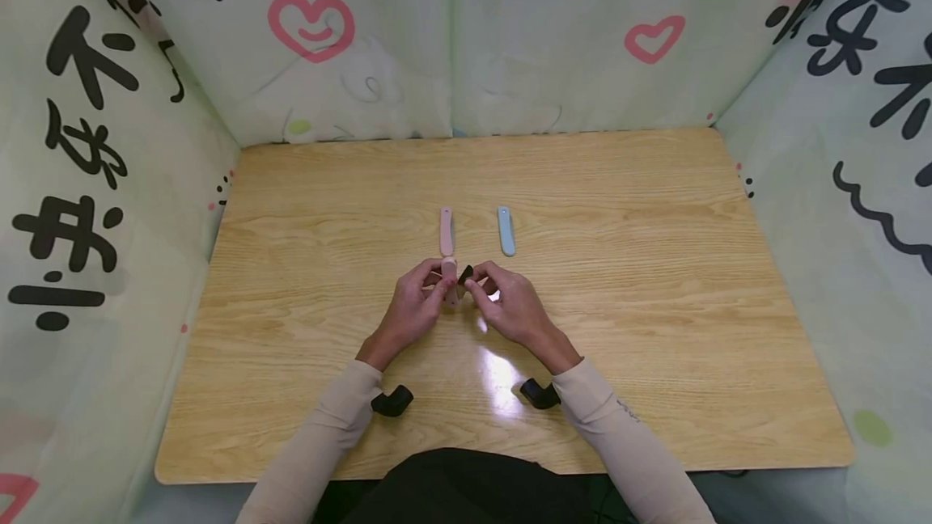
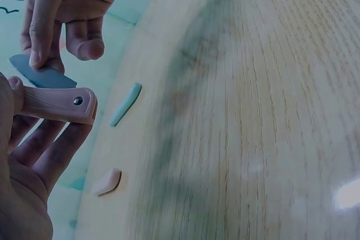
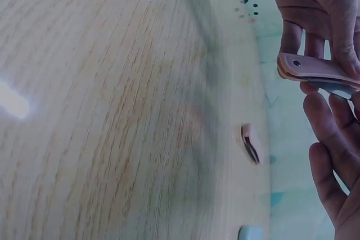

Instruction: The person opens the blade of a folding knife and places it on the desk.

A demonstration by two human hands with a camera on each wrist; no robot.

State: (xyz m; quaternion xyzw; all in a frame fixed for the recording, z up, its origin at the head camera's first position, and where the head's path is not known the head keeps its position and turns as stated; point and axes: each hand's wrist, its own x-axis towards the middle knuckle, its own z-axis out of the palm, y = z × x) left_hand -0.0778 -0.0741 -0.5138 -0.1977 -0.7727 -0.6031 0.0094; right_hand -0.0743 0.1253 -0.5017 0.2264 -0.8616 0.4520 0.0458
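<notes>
My left hand (image 1: pixel 415 306) holds the pink handle of a small folding knife (image 2: pixel 56 104) above the table, with a rivet showing near one end. The grey blade (image 2: pixel 44 76) stands partly out of the handle, and my right hand (image 1: pixel 513 304) pinches it between thumb and fingers. Both hands meet close together in front of the body. Just beyond them a second pink folding knife (image 1: pixel 446 231) lies on the wooden table, folded. A light blue folding knife (image 1: pixel 506 231) lies to its right, roughly parallel.
The wooden table (image 1: pixel 655 289) has pale printed curtains (image 1: pixel 553 47) along its back and both sides. Black camera mounts (image 1: pixel 393 401) stick out at both wrists. Glare (image 1: pixel 501 378) shines on the tabletop near the right wrist.
</notes>
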